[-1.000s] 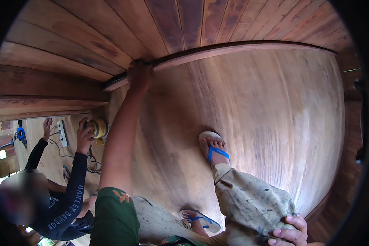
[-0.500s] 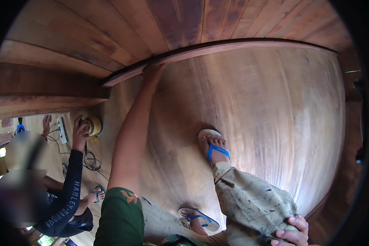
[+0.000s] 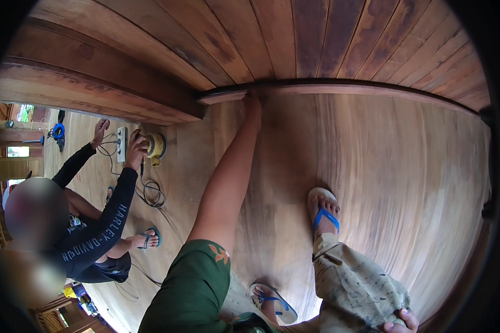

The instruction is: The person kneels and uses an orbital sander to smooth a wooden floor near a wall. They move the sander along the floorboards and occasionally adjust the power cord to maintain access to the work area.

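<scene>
My left arm reaches far forward, and my left hand [image 3: 252, 103] is against the wooden baseboard [image 3: 328, 88] at the foot of the plank wall, close to the corner post. Shadow and blur hide its fingers, so whether it holds anything cannot be made out. At the lower right, my right hand [image 3: 404, 322] rests on the knee of my stained beige trousers [image 3: 356, 280], its fingers bent loosely over the cloth. Only part of that hand shows. A darker, dusty patch of wooden floor [image 3: 286, 150] lies just right of my left hand.
On the left a co-worker in a dark long-sleeved top [image 3: 103, 230] crouches, one hand on a yellow-and-black sander [image 3: 156, 146]. A white power strip [image 3: 121, 143] and a coiled black cable [image 3: 151, 194] lie nearby. A thick wooden beam [image 3: 116, 91] meets the baseboard. My sandalled foot [image 3: 325, 215] stands mid-floor.
The view has swung, so the scene sits further right and lower. My left hand stays at the baseboard, slightly nearer the corner. Less of my right hand shows on the knee.
</scene>
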